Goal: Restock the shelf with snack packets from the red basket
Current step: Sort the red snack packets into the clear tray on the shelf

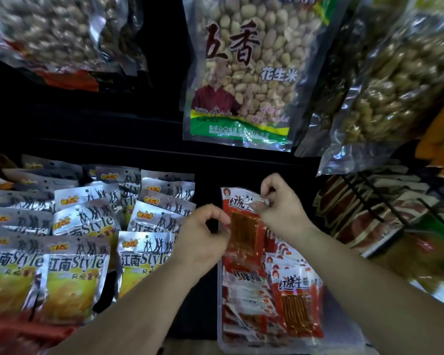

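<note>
A red snack packet (244, 226) with orange strips behind a clear window stands at the back of a row of like red packets (292, 301) on the dark shelf (210, 155). My right hand (282, 208) pinches its top right edge. My left hand (203, 237) has its fingers curled at the packet's left edge. The red basket is out of view.
Silver and yellow snack bags (75, 252) fill the shelf to the left. Large clear bags of peanuts (244, 73) hang above, with more at the right (385, 93). A black wire rack (385, 201) with red packets stands at the right.
</note>
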A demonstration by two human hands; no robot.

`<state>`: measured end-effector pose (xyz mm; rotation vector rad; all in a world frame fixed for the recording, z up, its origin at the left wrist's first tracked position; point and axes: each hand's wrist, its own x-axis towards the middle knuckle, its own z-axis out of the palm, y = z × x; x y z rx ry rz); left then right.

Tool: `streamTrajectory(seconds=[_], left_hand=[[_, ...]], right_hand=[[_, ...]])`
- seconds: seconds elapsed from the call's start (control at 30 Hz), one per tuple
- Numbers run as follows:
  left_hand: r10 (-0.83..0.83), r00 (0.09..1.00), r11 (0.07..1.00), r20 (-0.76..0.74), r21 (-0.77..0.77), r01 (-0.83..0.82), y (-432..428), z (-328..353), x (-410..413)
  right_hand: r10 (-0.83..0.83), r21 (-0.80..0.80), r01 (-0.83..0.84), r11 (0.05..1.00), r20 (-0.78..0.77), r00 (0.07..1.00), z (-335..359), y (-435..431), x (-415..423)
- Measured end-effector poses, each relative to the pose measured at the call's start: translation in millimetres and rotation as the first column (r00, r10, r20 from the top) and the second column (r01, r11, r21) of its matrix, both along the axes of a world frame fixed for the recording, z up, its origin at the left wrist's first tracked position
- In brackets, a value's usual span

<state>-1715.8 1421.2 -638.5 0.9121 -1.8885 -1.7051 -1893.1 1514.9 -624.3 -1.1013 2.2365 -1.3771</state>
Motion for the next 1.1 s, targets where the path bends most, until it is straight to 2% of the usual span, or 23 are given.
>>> streamTrajectory(seconds=[0.07,0.13,0.2,0.3,0.47,0.6,0.67,0.8,0.87,0.97,1.03,1.1], left_hand=[[-0.048,0.999,0.998,-0.013,0.032,0.049,5.2,15.6,7.9],[-0.107,0.993,0.99,-0.045,0.092,0.111,11.1,33.0,17.2],[-0.161,0.984,0.978,-0.083,0.121,0.17,16.6,51.6,25.9],[-0.267,0.954,0.954,-0.136,0.102,0.282,23.4,79.1,36.8],[-0.374,0.913,0.92,-0.162,0.056,0.387,30.4,104.0,51.4],[-0.509,0.849,0.845,-0.146,0.105,0.524,34.1,110.6,59.3],[-0.491,0.862,0.86,-0.126,0.087,0.502,35.1,110.5,59.4],[-0.417,0.893,0.891,-0.167,0.118,0.438,33.3,111.6,55.0],[-0.412,0.889,0.89,-0.198,0.119,0.439,35.4,113.3,51.9],[-0.453,0.87,0.861,-0.196,0.156,0.483,38.6,109.6,46.0],[-0.463,0.863,0.843,-0.203,0.201,0.499,41.6,108.4,42.6],[-0.409,0.89,0.883,-0.201,0.159,0.441,43.5,108.0,40.4]], right_hand=[[0.088,0.003,-0.088,0.996,0.003,0.996,23.9,13.1,18.4],[0.1,0.003,-0.1,0.995,0.023,0.995,44.1,29.2,38.5],[0.054,-0.042,-0.05,0.998,0.095,0.994,61.5,46.4,54.4],[-0.032,-0.04,0.049,0.998,0.346,0.938,85.9,74.7,74.7],[-0.121,-0.086,0.154,0.984,0.305,0.944,117.5,106.0,101.4],[-0.156,-0.129,0.236,0.963,0.446,0.881,111.2,113.7,114.6],[-0.119,-0.155,0.236,0.959,0.537,0.835,110.9,115.4,115.4],[0.019,-0.106,0.05,0.993,0.563,0.826,113.8,124.9,101.7],[0.043,-0.09,0.012,0.996,0.586,0.809,113.4,127.0,101.2],[0.003,-0.129,0.089,0.988,0.581,0.814,107.0,125.0,98.4],[-0.038,-0.182,0.197,0.963,0.634,0.773,103.9,122.2,92.6],[0.01,-0.224,0.193,0.955,0.676,0.736,101.9,123.7,88.1]])
